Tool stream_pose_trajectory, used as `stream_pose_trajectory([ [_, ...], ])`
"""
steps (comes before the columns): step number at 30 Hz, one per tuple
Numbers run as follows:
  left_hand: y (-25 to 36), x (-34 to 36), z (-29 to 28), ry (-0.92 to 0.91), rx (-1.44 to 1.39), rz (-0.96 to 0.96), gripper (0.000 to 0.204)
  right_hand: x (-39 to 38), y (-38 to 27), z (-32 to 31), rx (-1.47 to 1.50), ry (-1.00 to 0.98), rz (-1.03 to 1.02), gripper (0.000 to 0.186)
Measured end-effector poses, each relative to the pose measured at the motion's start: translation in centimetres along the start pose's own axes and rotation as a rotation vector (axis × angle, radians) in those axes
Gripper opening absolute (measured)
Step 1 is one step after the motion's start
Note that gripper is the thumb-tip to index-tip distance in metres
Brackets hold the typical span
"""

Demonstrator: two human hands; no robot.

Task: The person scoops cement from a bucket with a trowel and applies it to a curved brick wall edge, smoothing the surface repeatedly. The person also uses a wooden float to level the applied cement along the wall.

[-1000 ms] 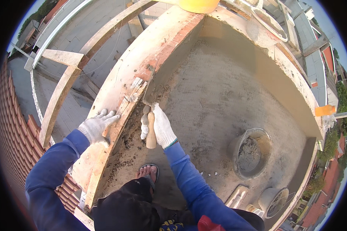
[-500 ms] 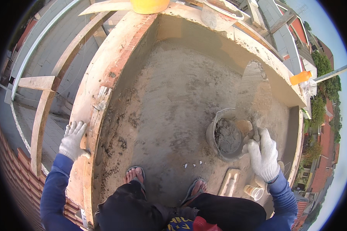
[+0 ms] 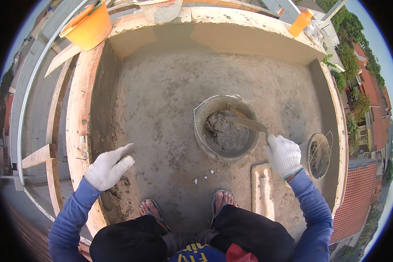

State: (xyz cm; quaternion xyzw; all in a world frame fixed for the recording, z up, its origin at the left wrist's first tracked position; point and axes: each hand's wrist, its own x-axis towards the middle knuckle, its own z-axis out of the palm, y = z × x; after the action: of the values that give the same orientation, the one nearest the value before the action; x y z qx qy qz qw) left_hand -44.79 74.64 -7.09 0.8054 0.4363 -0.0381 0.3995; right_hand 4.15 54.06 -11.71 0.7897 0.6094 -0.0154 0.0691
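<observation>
My right hand [image 3: 284, 153], in a white knit glove, is closed round the handle of a trowel [image 3: 251, 124]. The trowel's blade reaches left over the bucket's rim, its tip at the wet grey mortar [image 3: 222, 136]. That mortar lies in a grey-crusted bucket [image 3: 200, 134] with a wire handle, standing on the cement floor. Also gloved, my left hand [image 3: 110, 168] hovers just inside the left wall [image 3: 79, 115] with nothing in it, fingers stretched toward the right and thumb a little apart.
A smaller bucket [image 3: 318, 159] stands by the right wall. Near my right foot lies a long mortar-smeared float [image 3: 263, 192]. On the wall tops are an orange bucket [image 3: 89, 30], a whitish bucket [image 3: 161, 9] and an orange bottle [image 3: 300, 22]. White chips [image 3: 206, 176] dot the floor.
My left hand has lifted off the left wall's top and moved inward. My right hand has lowered the trowel from upright into the bucket. The view has shifted, showing the smaller bucket.
</observation>
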Motion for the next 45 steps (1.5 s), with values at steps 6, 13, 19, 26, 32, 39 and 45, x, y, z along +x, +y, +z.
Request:
stream_pose_trajectory([
  [6, 7.0, 20.9, 9.1, -0.219, -0.074, -0.057, 0.09, 5.7, -1.9, 4.3, -0.096, 0.053, -0.088, 0.017],
  [13, 2.9, 27.2, 18.7, 0.271, -0.522, 0.005, 0.07, 1.8, -3.0, 5.5, 0.019, -0.032, -0.225, 0.023],
  [19, 11.5, 22.0, 20.8, 0.372, -0.442, 0.157, 0.054, -2.2, 3.0, 3.4, 0.219, -0.147, 0.113, 0.031],
  [26, 13.3, 20.5, 23.5, 0.473, -0.529, 0.159, 0.044, -4.3, -1.3, 6.4, 0.616, -0.507, 0.113, 0.046],
  [32, 13.4, 20.3, 22.5, 0.434, -0.519, 0.202, 0.044, -4.6, -1.0, 1.7, 1.036, -0.818, 0.317, 0.039],
  [39, 12.5, 19.8, 22.4, 0.45, -0.551, 0.2, 0.038, -6.0, 1.9, 2.0, 0.253, -0.012, 0.062, 0.027],
  [45, 13.7, 19.1, 24.2, 0.463, -0.618, 0.313, 0.033, -5.0, 3.4, 6.1, 0.166, -0.209, 0.207, 0.031],
])
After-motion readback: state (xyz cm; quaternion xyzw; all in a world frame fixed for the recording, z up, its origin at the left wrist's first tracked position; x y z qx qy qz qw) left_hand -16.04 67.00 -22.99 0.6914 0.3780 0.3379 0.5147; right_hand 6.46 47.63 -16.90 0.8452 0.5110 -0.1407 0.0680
